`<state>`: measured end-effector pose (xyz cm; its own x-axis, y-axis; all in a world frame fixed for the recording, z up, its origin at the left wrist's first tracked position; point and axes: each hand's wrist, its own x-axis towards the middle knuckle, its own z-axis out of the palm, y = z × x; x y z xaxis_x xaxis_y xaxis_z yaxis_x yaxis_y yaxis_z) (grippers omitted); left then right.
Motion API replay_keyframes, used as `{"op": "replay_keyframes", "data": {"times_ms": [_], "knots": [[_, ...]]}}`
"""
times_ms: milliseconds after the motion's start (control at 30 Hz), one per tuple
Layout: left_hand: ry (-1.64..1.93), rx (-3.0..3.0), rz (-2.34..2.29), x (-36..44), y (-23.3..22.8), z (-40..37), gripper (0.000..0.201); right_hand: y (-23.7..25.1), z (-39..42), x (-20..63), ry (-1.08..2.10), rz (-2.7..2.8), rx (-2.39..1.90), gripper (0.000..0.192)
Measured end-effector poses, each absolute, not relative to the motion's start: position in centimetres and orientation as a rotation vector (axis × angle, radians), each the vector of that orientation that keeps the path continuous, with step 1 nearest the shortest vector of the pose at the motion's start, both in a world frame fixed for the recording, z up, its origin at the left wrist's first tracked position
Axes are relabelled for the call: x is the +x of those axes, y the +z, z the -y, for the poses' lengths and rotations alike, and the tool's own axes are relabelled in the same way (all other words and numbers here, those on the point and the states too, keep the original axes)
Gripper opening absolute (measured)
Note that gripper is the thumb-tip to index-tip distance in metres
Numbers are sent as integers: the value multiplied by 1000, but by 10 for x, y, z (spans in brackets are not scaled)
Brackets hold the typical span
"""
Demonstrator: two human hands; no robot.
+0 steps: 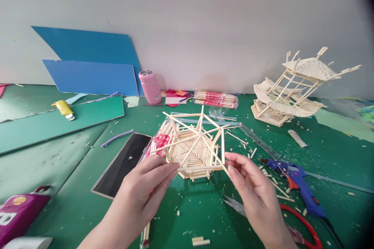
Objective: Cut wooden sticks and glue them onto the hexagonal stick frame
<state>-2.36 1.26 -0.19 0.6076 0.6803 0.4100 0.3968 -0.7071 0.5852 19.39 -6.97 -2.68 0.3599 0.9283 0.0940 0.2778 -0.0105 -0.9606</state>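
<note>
The hexagonal frame of pale wooden sticks (195, 148) is held just above the green cutting-mat surface (204, 210), near its centre. The left hand (146, 190) has its grip closed on the frame's near-left edge, fingertips pinching a stick. The right hand (253, 186) has its grip closed on a thin stick at the frame's near-right edge.

Left of the frame, just beside it, lies a black rectangular phone (122, 165). Right of the frame lie a clear plastic ruler (258, 142) and, further right, a blue glue gun (298, 186). Red-handled scissors (298, 221) lie near-right of the frame, under the right wrist. Behind the frame sit a packet of sticks in clear wrap (216, 99) and a pink cylindrical flask (149, 86). Well to the far right of the frame stands a tilted stick-built pavilion model (292, 91).

Open green mat lies directly in front of the frame, between the 2 forearms, littered with small stick offcuts.
</note>
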Motion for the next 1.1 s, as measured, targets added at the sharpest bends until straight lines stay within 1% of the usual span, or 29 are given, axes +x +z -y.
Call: {"op": "replay_keyframes", "data": {"times_ms": [467,667,1100], "knots": [[818,2379,-904,-23,3,-11,22,-25,67,191,873,1050,-1481,22],[817,2398,-916,-23,4,-11,20,-24,68,191,874,1050,-1487,21],[809,2315,-903,-23,4,-11,22,-22,66,191,876,1057,-1493,23]]}}
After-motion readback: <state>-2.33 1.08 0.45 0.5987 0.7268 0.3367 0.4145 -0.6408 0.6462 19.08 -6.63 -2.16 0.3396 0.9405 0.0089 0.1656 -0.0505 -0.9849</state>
